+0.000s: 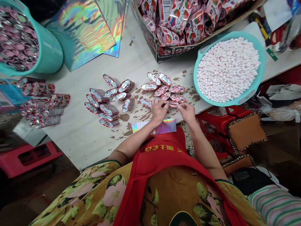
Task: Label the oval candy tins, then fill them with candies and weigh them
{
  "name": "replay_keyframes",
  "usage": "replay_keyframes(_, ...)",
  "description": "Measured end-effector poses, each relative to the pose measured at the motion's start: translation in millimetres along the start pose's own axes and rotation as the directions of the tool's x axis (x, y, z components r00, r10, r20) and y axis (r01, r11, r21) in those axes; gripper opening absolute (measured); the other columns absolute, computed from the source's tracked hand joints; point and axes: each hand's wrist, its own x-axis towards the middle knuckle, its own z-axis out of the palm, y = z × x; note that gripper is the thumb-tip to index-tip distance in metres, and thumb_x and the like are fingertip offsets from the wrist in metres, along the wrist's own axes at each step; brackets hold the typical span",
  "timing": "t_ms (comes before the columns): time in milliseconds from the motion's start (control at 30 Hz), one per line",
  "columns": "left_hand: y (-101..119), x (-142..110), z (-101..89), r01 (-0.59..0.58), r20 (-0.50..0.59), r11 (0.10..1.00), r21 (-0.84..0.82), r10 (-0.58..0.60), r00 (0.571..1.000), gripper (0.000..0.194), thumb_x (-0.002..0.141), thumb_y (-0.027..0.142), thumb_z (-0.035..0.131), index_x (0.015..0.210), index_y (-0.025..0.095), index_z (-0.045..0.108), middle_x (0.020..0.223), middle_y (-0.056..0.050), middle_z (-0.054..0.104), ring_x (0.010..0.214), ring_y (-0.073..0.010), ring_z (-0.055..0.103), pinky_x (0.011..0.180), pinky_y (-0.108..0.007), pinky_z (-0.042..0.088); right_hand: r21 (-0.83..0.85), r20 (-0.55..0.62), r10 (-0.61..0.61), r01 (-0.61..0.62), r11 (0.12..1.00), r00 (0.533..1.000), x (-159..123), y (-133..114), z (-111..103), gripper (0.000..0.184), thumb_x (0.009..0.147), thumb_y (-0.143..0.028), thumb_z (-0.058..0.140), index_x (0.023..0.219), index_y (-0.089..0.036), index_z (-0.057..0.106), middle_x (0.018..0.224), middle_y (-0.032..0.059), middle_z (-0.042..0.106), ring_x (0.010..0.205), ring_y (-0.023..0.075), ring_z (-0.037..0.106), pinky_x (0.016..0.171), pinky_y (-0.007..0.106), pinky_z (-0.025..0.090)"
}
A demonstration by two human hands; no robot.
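Observation:
At the table's front edge, my left hand point(160, 110) and my right hand point(187, 112) pinch the two ends of a small strawberry-printed candy pack point(173, 104); my fingers partly hide it. Just beyond stand several similar packs, their oval silvery openings facing up. Pink oval pieces show in some, such as the nearby pack point(177, 89); others, like the pack point(148, 86), show only shiny foil. A strip of holographic foil point(168, 126) lies at the edge under my left wrist.
More upright packs point(109, 109) stand left of centre, and stacked packs point(47, 106) lie farther left. A teal bucket point(50, 47) holds pink and silver ovals. Holographic sheets point(82, 31), a carton point(150, 40) of packs and a teal basin point(262, 59) of white candies surround the work area.

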Motion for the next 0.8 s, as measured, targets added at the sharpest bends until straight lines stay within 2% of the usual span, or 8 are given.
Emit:
replay_keyframes(100, -2.5, 3.0, 7.6, -0.02, 0.005, 0.992, 0.125, 0.02, 1.0, 0.011, 0.085, 0.023, 0.07, 0.074, 0.022, 0.069, 0.09, -0.007, 0.06, 0.099, -0.0277, 0.051, 0.096, -0.046, 0.04, -0.195, -0.045, -0.009, 0.0, 0.981, 0.999, 4.2, -5.4, 2.0, 0.029, 0.083, -0.045, 0.068, 0.087, -0.016, 0.074, 0.077, 0.005, 0.075, 0.071, 0.0189, 0.066, 0.07, 0.029, 0.049)
replay_keyframes(200, -6.1, 7.8, 8.9, -0.018, 0.009, 0.977, 0.211, 0.016, 1.0, 0.015, 0.086, 0.027, 0.069, 0.074, 0.022, 0.063, 0.096, -0.01, 0.06, 0.103, -0.031, 0.048, 0.096, -0.048, 0.037, -0.403, -0.112, -0.027, -0.02, 0.915, 0.993, 4.9, -13.6, 0.8, 0.027, 0.086, -0.044, 0.07, 0.089, -0.018, 0.074, 0.087, 0.008, 0.077, 0.084, 0.0246, 0.07, 0.081, 0.035, 0.05)
replay_keyframes(267, -8.9, 11.1, 6.3, -0.018, 0.007, 0.968, 0.251, 0.017, 1.0, 0.017, 0.087, 0.028, 0.068, 0.074, 0.022, 0.059, 0.097, -0.01, 0.06, 0.104, -0.032, 0.047, 0.095, -0.048, 0.036, -0.46, -0.179, -0.022, -0.064, 0.886, 0.984, 5.0, -14.9, -1.3, 0.031, 0.084, -0.047, 0.074, 0.091, -0.017, 0.071, 0.09, 0.0104, 0.077, 0.09, 0.0272, 0.071, 0.086, 0.038, 0.051)
replay_keyframes(367, -11.8, 13.2, 0.8, -0.05, 0.035, 0.965, 0.258, 0.043, 0.998, 0.017, 0.09, 0.031, 0.065, 0.077, 0.022, 0.059, 0.098, -0.011, 0.06, 0.104, -0.0321, 0.047, 0.094, -0.048, 0.035, -0.374, -0.222, -0.009, -0.077, 0.924, 0.975, 4.5, -7.6, -2.0, 0.041, 0.077, -0.05, 0.08, 0.097, -0.016, 0.068, 0.089, 0.0106, 0.076, 0.087, 0.026, 0.071, 0.084, 0.037, 0.053)
replay_keyframes(467, -11.5, 10.4, -2.4, -0.138, 0.089, 0.957, 0.253, 0.12, 0.989, 0.015, 0.094, 0.032, 0.059, 0.084, 0.023, 0.063, 0.102, -0.012, 0.061, 0.107, -0.0321, 0.046, 0.095, -0.048, 0.034, -0.119, -0.128, 0.046, -0.061, 0.991, 0.991, 2.3, 4.1, 2.6, 0.039, 0.08, -0.051, 0.073, 0.095, -0.015, 0.069, 0.084, 0.0086, 0.076, 0.073, 0.022, 0.072, 0.073, 0.034, 0.056)
replay_keyframes(600, -9.7, 5.5, -8.1, -0.235, 0.138, 0.92, 0.312, 0.201, 0.97, 0.017, 0.096, 0.026, 0.055, 0.085, 0.022, 0.066, 0.1, -0.012, 0.064, 0.105, -0.0304, 0.049, 0.096, -0.048, 0.033, 0.157, -0.026, 0.115, -0.11, 0.981, 0.993, -1.5, 10.9, 9.6, 0.042, 0.08, -0.049, 0.07, 0.101, -0.013, 0.073, 0.081, 0.0076, 0.076, 0.065, 0.0204, 0.073, 0.062, 0.03, 0.057)
replay_keyframes(700, -17.9, 6.7, -25.2, -0.246, 0.102, 0.927, 0.284, 0.226, 0.969, 0.016, 0.096, 0.034, 0.059, 0.09, 0.022, 0.068, 0.103, -0.01, 0.066, 0.107, -0.0297, 0.051, 0.099, -0.047, 0.034, 0.158, 0.064, 0.12, -0.129, 0.979, 0.991, -4.2, 8.7, 16.1, 0.042, 0.078, -0.047, 0.072, 0.101, -0.012, 0.075, 0.076, 0.0066, 0.076, 0.063, 0.0206, 0.073, 0.059, 0.029, 0.057)
replay_keyframes(800, -39.9, 11.6, -54.9, -0.201, 0.036, 0.953, 0.228, 0.198, 0.979, 0.023, 0.095, 0.042, 0.062, 0.103, 0.022, 0.068, 0.118, -0.012, 0.066, 0.118, -0.0308, 0.051, 0.106, -0.048, 0.034, 0.106, 0.156, 0.127, -0.145, 0.984, 0.98, -9.3, 1.5, 36.5, 0.038, 0.079, -0.047, 0.072, 0.096, -0.014, 0.076, 0.074, 0.0058, 0.076, 0.063, 0.0202, 0.073, 0.058, 0.028, 0.058)
